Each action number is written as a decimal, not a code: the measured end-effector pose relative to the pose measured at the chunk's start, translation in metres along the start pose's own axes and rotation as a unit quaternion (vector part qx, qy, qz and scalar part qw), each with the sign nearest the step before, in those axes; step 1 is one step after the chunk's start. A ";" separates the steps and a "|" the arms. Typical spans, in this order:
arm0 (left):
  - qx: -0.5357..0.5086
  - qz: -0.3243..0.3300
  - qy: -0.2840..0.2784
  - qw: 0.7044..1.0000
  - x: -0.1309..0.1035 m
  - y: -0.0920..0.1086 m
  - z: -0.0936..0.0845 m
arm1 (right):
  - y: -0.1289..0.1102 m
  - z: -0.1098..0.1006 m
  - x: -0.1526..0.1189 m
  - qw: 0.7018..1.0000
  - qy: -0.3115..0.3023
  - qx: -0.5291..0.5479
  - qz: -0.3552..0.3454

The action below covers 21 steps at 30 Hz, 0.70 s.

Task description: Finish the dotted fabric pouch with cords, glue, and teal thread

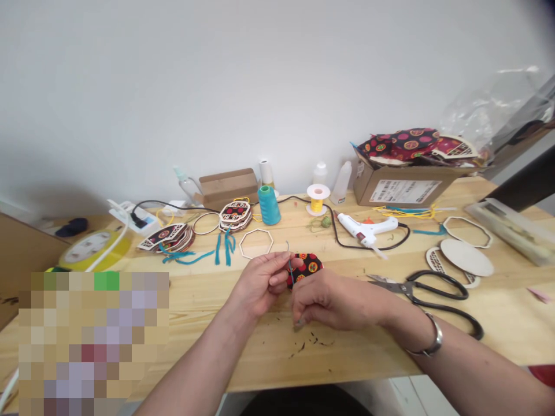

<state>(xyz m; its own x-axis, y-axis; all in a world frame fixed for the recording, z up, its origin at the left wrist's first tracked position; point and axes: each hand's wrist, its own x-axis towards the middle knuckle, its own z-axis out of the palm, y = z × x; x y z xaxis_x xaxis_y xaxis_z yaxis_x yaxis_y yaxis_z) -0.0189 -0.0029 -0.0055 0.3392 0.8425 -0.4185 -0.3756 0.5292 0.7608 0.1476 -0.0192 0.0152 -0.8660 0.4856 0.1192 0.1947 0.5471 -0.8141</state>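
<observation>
Above the table's front part, my left hand (263, 282) is closed, its thumb and fingers pinching the left edge of a small black fabric-covered piece (311, 264) with red and yellow round patterns. A thin blue cord (291, 273) runs from the left fingertips down across the fabric, and a short end stands up above them. Directly right of it, my right hand (327, 297) is closed with fingertips pointing down, at the lower run of the cord; its grip is partly hidden. The back of that hand covers the fabric's lower part.
Black-handled scissors (407, 287) lie right of my hands, near a white glue gun (366, 228) with its cable. Behind stand a teal thread cone (269, 206), a yellow spool (318, 199) and a cardboard box (399, 184). An octagonal frame (241, 244) lies left.
</observation>
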 end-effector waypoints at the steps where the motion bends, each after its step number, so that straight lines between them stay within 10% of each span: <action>1: -0.001 0.002 0.000 1.000 0.000 0.000 0.001 | 0.000 0.001 0.000 1.000 -0.011 0.004 0.003; 21: -0.028 0.030 0.013 0.999 -0.001 -0.001 -0.001 | 0.007 0.010 0.004 0.989 -0.142 0.024 0.017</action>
<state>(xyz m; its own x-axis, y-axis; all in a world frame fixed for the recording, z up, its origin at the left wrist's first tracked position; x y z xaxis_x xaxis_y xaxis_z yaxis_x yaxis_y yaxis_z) -0.0200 -0.0041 -0.0062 0.2928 0.8747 -0.3861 -0.4419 0.4819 0.7567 0.1412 -0.0203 0.0043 -0.9548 0.2893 -0.0677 0.2105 0.4979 -0.8413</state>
